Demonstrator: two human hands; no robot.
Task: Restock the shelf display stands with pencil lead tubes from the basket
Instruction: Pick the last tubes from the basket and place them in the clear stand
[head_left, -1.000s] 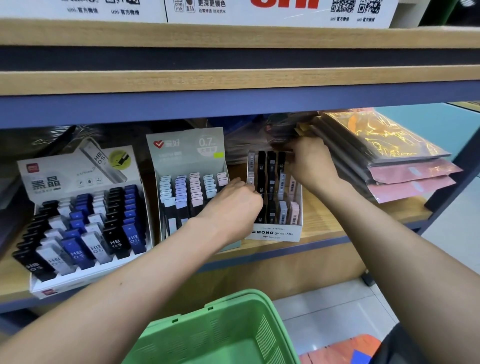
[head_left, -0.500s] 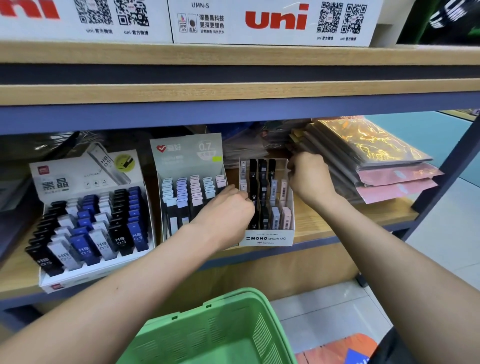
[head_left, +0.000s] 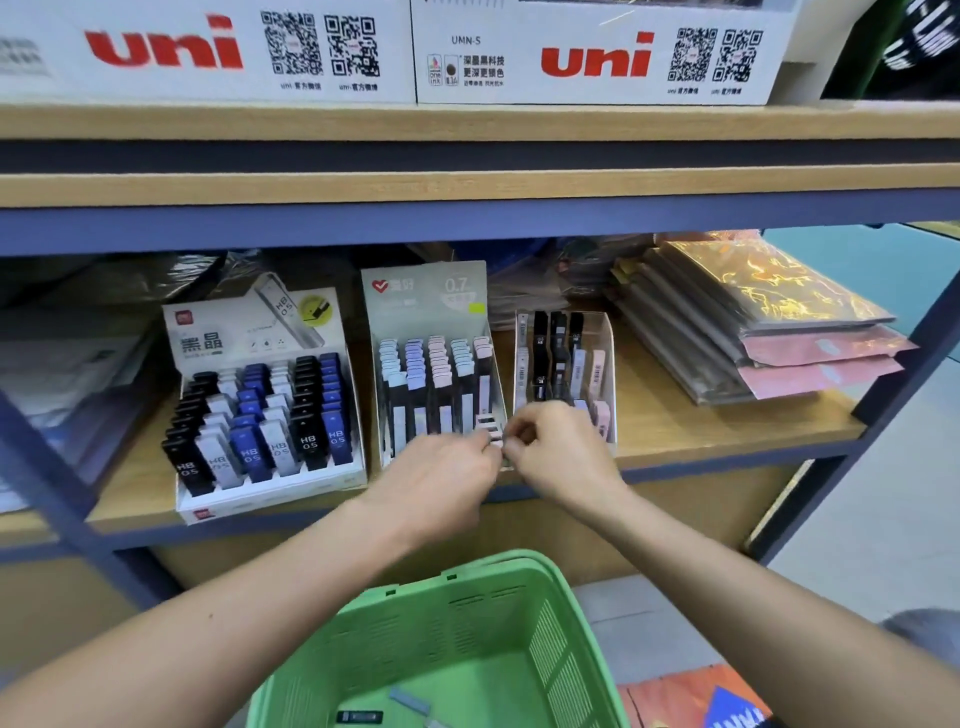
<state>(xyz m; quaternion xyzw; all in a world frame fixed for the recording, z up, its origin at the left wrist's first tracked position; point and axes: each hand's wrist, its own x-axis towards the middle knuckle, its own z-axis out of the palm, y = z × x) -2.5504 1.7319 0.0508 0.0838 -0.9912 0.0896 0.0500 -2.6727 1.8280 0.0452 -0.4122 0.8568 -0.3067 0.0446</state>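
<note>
Overhead, white uni boxes (head_left: 597, 57) line the wooden shelf (head_left: 675, 431).

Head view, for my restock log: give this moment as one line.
stage: sorting tubes | left hand: pinching tubes | right hand: pinching same tubes | place: before 0.7 stand | basket: some tubes left

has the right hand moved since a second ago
Yes. The right hand has come from the back of the clear lead stand to its front edge, toward the person, and now meets the left hand.
</note>
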